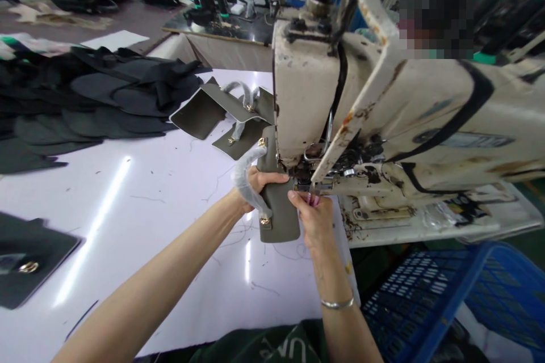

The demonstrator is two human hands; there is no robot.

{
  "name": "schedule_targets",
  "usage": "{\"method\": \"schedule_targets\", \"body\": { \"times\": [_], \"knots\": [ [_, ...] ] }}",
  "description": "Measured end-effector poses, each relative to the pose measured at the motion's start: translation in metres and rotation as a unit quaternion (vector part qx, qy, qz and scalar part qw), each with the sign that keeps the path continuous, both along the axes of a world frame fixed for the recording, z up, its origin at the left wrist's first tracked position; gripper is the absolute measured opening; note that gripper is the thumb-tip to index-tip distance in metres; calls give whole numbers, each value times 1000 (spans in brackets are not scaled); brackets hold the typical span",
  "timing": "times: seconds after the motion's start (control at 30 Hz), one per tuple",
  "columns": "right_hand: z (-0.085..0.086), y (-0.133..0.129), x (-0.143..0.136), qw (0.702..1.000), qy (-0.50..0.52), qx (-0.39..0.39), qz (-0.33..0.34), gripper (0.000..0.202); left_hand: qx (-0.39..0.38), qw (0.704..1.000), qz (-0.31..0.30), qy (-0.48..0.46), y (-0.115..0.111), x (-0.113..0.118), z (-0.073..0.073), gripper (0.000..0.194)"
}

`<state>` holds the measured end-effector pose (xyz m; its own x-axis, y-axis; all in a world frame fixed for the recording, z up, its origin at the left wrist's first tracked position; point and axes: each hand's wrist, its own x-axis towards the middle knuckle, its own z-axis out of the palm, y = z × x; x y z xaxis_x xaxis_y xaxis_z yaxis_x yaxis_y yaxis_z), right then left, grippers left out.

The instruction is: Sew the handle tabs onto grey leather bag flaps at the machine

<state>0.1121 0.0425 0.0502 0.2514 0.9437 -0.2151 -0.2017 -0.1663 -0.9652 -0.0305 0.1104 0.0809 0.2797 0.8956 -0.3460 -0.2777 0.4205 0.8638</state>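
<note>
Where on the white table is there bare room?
Mostly bare: between the black pile, the dark panel and the left forearm; smaller, between both forearms. Loose threads litter both. Crowded: by the sewing machine, left hand and right hand.

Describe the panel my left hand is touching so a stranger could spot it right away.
Find the big cream sewing machine right of centre, then the lower left of its head, above the white table. There, a grey-green panel lies under your left hand, a plastic-wrapped handle fixed along its left side. Unlike the similar pieces farther back, it has a hand on it.
</note>
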Motion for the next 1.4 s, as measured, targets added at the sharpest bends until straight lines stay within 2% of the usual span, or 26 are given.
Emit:
{"method": "schedule_targets", "body": {
  "times": [0.23, 0.5, 0.8, 0.93, 1.1, 1.3, 1.4],
  "knots": [
    [2, 3, 0, 1000, -26, 15, -4, 28, -24, 1000, 13, 6, 4, 1, 0, 50],
    [5, 3, -1, 1000, -17, 12, -1, 32, -9, 1000, 9, -10, 5, 1, -4, 50],
    [1, 7, -1, 1000, -18, 2, -7, 25, -22, 1000, 6, -1, 8, 0, -9, 48],
    [4, 8, -1, 1000, -18, 5, -9, 22, -24, 1000, 15, -3, 7, 2, -4, 45],
    [8, 9, 0, 999, -36, 9, -12, 30, -41, 998, 39, 6, 6, 4, 0, 44],
    [5, 9, 0, 999, -32, 20, -13, 24, -43, 999, -3, 10, 7, 0, -2, 44],
    [3, 8, 0, 999, -32, 14, -15, 22, -48, 999, -5, 9, 7, 0, -1, 44]
  ]
}}
